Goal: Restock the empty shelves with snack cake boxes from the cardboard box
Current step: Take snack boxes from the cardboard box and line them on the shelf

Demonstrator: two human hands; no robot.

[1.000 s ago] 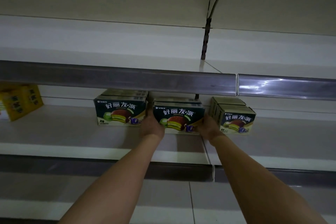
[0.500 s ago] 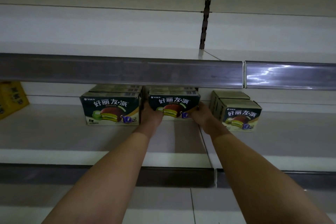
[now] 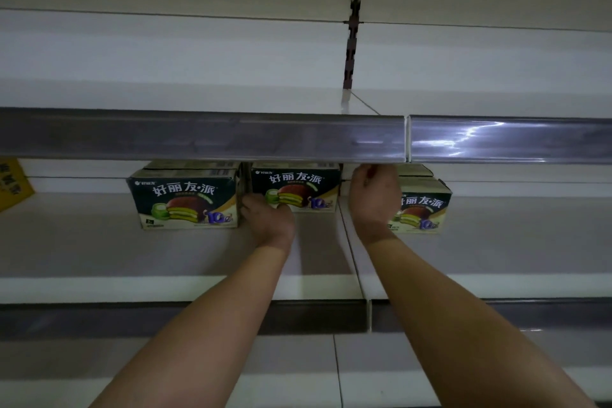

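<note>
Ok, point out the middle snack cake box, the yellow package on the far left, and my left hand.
middle snack cake box (image 3: 298, 180): head view, printed front face.
yellow package (image 3: 11, 184): head view, its visible corner.
left hand (image 3: 270, 220): head view, back of the hand.

One head-worn view, wide-angle, looks forward along both outstretched forearms into a shelf bay (image 3: 165, 242) — close, at arm's reach. The upper shelf's front rail (image 3: 198, 134) crosses mid-frame, seen about level — no second view shares the scene.

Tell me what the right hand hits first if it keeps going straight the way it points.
Probably the right box just behind the right hand, or the gap beside it; depth is unclear.
</note>
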